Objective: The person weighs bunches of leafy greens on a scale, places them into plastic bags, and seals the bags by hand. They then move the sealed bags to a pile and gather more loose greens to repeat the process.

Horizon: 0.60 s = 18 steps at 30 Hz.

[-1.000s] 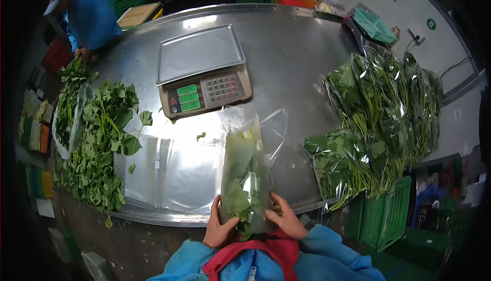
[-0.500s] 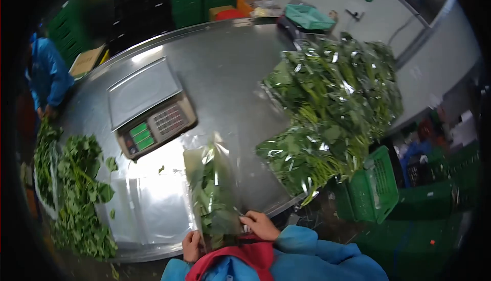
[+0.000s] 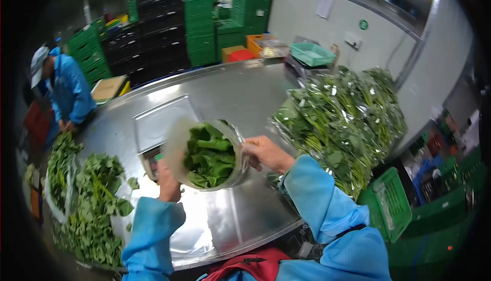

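- Nearest, two blue sleeves reach out over the round stainless-steel table (image 3: pixel 240 92), each hand raised above its surface.
- Between them is a clear plastic bag stuffed with green leafy vegetables (image 3: pixel 208 155), lifted off the table and tipped so its open mouth faces the camera.
- The left hand (image 3: pixel 168 178) grasps the bag's left side from below and behind; the fingers are mostly hidden by the plastic.
- The right hand (image 3: pixel 265 153) pinches the bag's right rim, fingers closed on the film.
- Flat on the table just below the bag lies a stack of empty clear plastic bags (image 3: pixel 204 230).
- To the left, a heap of loose green leafy stems (image 3: pixel 94 204) spreads along the table's edge.
- Just behind the held bag, partly hidden by it, sits a grey electronic weighing scale with a steel pan (image 3: pixel 158 122).
- To the right, a tall pile of already bagged greens in clear wrappers (image 3: pixel 342 117) rests on the table, with a green plastic crate (image 3: pixel 391 204) on the floor beside it.
- Far left, a co-worker in a blue jacket and white cap (image 3: pixel 66 89) stands at the table's far edge.
- Stacked green and black crates (image 3: pixel 204 30) line the back wall.
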Tool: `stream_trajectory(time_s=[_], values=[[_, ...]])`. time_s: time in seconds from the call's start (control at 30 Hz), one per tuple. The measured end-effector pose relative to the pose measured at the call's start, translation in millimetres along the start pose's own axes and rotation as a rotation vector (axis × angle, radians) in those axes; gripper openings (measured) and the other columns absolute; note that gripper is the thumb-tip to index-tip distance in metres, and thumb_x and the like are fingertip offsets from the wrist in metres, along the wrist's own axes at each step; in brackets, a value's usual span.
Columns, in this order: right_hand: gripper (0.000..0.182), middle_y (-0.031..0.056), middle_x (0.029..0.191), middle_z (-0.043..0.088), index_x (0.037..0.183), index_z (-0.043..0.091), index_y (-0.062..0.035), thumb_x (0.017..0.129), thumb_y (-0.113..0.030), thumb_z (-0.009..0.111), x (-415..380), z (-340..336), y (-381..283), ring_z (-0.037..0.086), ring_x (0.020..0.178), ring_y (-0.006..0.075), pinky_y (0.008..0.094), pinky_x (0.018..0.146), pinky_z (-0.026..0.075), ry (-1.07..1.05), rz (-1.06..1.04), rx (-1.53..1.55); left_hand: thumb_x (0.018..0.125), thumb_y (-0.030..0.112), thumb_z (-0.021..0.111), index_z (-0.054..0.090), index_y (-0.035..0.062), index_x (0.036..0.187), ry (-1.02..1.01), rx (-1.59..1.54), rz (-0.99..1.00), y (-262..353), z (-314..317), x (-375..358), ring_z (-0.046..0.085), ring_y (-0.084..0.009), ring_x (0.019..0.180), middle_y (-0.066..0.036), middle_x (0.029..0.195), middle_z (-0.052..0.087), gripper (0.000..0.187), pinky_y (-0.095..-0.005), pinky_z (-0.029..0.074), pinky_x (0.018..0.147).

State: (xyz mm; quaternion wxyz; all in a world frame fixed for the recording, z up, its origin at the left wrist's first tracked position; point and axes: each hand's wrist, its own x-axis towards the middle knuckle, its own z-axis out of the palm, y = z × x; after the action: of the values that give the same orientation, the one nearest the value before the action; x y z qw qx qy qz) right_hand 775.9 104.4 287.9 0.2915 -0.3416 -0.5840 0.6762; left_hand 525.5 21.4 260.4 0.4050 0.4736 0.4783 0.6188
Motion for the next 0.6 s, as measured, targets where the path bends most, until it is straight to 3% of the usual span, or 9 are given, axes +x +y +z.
stream_trajectory(time_s=[0.03, 0.1, 0.23, 0.3, 0.33, 0.37, 0.43, 0.53, 0.6], values=[[0.027, 0.0004, 0.054, 0.045, 0.073, 0.055, -0.0050, 0.090, -0.025, 0.049, 10, -5, 11, 0.040, 0.042, 0.0089, 0.0221, 0.039, 0.032, 0.009, 0.052, -0.185, 0.087, 0.014, 0.052, 0.061, 0.0010, 0.094, 0.028, -0.009, -0.066, -7, -2, 3, 0.049, -0.0069, 0.061, 0.000, 0.074, 0.058, 0.017, -0.0212, 0.038, 0.053], [0.026, 0.0005, 0.056, 0.045, 0.073, 0.055, -0.0046, 0.090, -0.024, 0.049, -7, -17, -20, 0.040, 0.043, 0.0083, 0.0225, 0.039, 0.032, 0.046, 0.058, -0.021, 0.089, 0.019, 0.051, 0.057, 0.0028, 0.075, 0.036, -0.042, -0.096, 19, 12, -9, 0.044, -0.0044, 0.050, 0.003, 0.061, 0.051, 0.022, -0.0219, 0.033, 0.043], [0.024, 0.0015, 0.060, 0.049, 0.079, 0.056, -0.0023, 0.089, -0.024, 0.052, -4, -21, -6, 0.045, 0.049, 0.0097, 0.0244, 0.044, 0.037, 0.008, 0.166, -0.227, 0.090, 0.023, 0.051, 0.056, 0.0036, 0.075, 0.010, -0.089, -0.278, -6, 12, -17, 0.044, -0.0086, 0.042, 0.000, 0.055, 0.050, 0.025, -0.0226, 0.035, 0.037], [0.023, 0.0021, 0.064, 0.052, 0.086, 0.058, -0.0006, 0.087, -0.023, 0.054, -11, -15, -31, 0.050, 0.059, 0.0121, 0.0272, 0.051, 0.041, 0.342, -0.404, -0.551, 0.090, 0.026, 0.052, 0.057, 0.0046, 0.076, -0.012, -0.245, -0.355, -16, 18, -26, 0.047, -0.0087, 0.043, -0.001, 0.056, 0.052, 0.026, -0.0221, 0.038, 0.039], [0.023, 0.0065, 0.069, 0.058, 0.086, 0.061, -0.0011, 0.083, -0.024, 0.059, -26, 6, -53, 0.055, 0.065, 0.0194, 0.0312, 0.058, 0.044, 0.348, -0.525, -0.571, 0.091, 0.026, 0.052, 0.057, 0.0048, 0.076, 0.008, -0.311, -0.336, -20, 18, -27, 0.047, -0.0089, 0.043, -0.001, 0.057, 0.052, 0.026, -0.0224, 0.038, 0.039], [0.023, 0.0065, 0.069, 0.058, 0.086, 0.061, -0.0011, 0.083, -0.024, 0.059, -29, 21, -60, 0.055, 0.065, 0.0194, 0.0312, 0.058, 0.044, 0.340, -0.521, -0.577, 0.091, 0.026, 0.051, 0.057, 0.0050, 0.077, 0.026, -0.378, -0.320, -24, 19, -28, 0.048, -0.0091, 0.043, -0.002, 0.057, 0.053, 0.026, -0.0227, 0.038, 0.039], [0.023, 0.0115, 0.073, 0.061, 0.083, 0.062, 0.0009, 0.079, -0.022, 0.062, -34, 49, -58, 0.058, 0.071, 0.0251, 0.0324, 0.064, 0.045, -0.078, -0.638, -1.016, 0.091, 0.027, 0.051, 0.057, 0.0051, 0.077, 0.034, -0.417, -0.311, -30, 25, -31, 0.048, -0.0093, 0.043, -0.002, 0.058, 0.054, 0.026, -0.0226, 0.039, 0.039], [0.020, 0.0163, 0.068, 0.060, 0.084, 0.064, -0.0016, 0.077, -0.020, 0.062, -33, 64, -44, 0.060, 0.064, 0.0328, 0.0395, 0.059, 0.046, -0.153, -0.417, -0.960, 0.091, 0.028, 0.052, 0.056, 0.0050, 0.077, 0.093, -0.485, -0.331, -33, 34, -29, 0.053, -0.0107, 0.045, -0.004, 0.061, 0.057, 0.027, -0.0224, 0.045, 0.042], [0.019, 0.0165, 0.067, 0.060, 0.087, 0.063, -0.0023, 0.078, -0.019, 0.059, -35, 78, -44, 0.059, 0.061, 0.0347, 0.0418, 0.057, 0.046, -0.077, -0.437, -1.093, 0.090, 0.029, 0.053, 0.057, 0.0054, 0.079, 0.123, -0.515, -0.356, -31, 38, -32, 0.054, -0.0106, 0.048, -0.003, 0.063, 0.058, 0.026, -0.0226, 0.046, 0.043]])
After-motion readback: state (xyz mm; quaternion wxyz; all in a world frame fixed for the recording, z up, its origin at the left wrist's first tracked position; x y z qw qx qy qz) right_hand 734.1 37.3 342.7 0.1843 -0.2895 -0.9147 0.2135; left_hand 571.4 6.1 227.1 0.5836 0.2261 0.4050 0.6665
